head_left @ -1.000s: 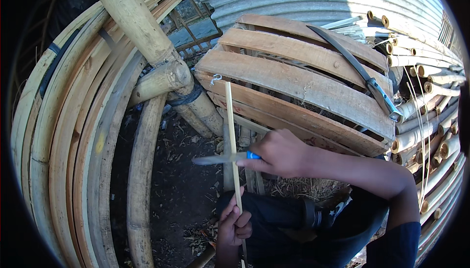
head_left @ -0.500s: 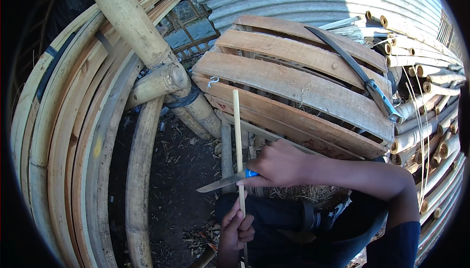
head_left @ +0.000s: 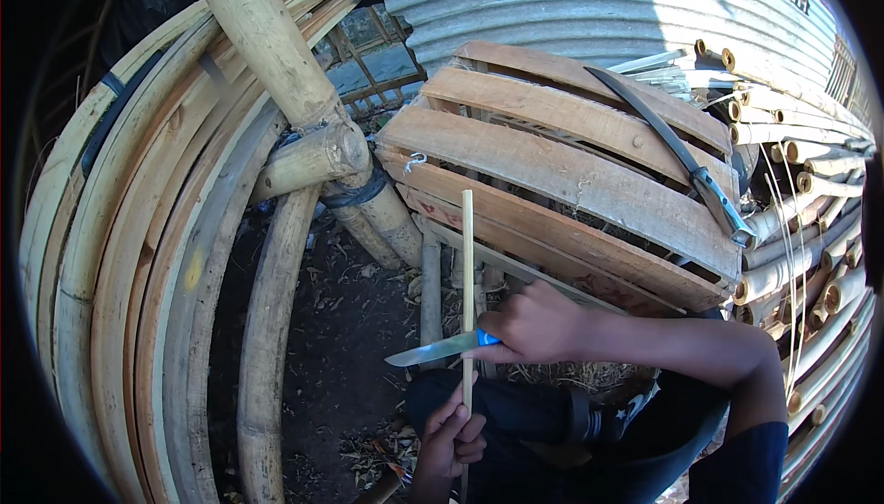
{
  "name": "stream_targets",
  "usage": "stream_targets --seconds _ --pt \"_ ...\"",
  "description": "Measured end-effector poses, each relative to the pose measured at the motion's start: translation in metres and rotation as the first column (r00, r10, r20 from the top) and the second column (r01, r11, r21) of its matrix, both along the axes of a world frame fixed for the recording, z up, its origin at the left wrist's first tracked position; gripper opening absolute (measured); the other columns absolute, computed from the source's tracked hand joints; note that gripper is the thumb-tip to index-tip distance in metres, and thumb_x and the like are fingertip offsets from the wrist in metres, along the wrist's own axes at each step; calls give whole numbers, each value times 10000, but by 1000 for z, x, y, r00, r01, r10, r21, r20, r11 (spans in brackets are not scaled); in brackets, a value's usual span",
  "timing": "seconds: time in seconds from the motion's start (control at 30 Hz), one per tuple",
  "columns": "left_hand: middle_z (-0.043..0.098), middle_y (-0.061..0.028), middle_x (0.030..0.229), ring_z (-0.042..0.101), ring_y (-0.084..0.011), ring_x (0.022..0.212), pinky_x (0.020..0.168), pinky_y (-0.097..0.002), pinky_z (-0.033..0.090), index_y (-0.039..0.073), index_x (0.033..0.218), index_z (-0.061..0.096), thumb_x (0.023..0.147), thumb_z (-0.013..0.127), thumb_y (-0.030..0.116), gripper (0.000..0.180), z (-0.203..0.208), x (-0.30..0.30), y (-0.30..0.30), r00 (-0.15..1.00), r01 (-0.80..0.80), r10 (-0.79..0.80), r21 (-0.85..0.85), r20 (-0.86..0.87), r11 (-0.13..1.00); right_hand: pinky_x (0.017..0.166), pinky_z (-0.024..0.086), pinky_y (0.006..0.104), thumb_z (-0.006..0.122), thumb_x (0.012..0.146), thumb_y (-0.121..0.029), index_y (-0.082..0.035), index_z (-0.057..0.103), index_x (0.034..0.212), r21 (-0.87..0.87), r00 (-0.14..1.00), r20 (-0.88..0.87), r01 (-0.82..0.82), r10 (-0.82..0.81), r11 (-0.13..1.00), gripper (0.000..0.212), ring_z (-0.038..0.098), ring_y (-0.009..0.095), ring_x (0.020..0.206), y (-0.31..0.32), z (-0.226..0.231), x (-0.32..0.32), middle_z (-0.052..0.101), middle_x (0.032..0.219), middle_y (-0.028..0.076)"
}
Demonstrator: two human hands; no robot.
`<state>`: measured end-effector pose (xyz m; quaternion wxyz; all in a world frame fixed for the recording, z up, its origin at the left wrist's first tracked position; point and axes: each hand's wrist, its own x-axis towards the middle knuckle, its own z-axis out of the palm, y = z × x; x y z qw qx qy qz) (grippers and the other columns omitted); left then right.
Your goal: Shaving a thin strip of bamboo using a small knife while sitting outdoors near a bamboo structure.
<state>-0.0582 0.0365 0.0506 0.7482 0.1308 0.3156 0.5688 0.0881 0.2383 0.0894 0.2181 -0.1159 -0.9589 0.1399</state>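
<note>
My left hand (head_left: 453, 437) is closed around the lower part of a thin, pale bamboo strip (head_left: 468, 255), which stands nearly upright in front of me. In my right hand (head_left: 532, 324) is a knife (head_left: 431, 351) with a blue handle, its blade pointing left. The blade lies across the strip just above my left hand, and the right thumb reaches toward the strip beside it. The fingers of my right hand hide most of the handle. Below the left hand, the strip's lower end is partly hidden.
A slatted wooden crate (head_left: 552, 150) stands ahead, with a long machete (head_left: 654, 122) on top. Bamboo poles (head_left: 810, 219) are stacked at right. Long split bamboo lengths (head_left: 138, 255) lean at left beside a thick bamboo post (head_left: 262, 34). Corrugated sheeting (head_left: 534, 7) stands behind.
The whole view has shifted slightly, so the crate and post appear lower and further right. Knife and strip keep nearly the same relation, the blade still crossing the strip above my left hand.
</note>
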Motion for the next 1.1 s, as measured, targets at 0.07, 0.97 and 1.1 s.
stream_targets --seconds 0.07,0.97,1.1 --pt "225 47 622 181 -23 442 386 -171 180 164 1487 144 1010 351 190 521 2 -1 -6 999 7 -6 -18 33 1000 469 492 406 447 932 -504 -33 623 636 1 966 105 236 -235 972 583 585 331 464 20 15 -5 538 487 133" --pt "267 24 658 277 -42 486 426 -191 226 126 1480 161 996 395 191 542 14 5 45 965 46 10 207 -262 977 448 378 306 517 906 -515 -33 615 788 -843 881 -212 54 -422 536 506 432 142 407 32 20 0 450 503 8" --pt "279 28 633 263 -47 460 418 -180 235 133 1485 149 992 386 157 547 31 9 53 904 26 59 191 -423 981 464 445 401 460 894 -572 -46 611 678 -46 980 15 201 -200 979 588 579 325 476 18 21 3 507 470 132"
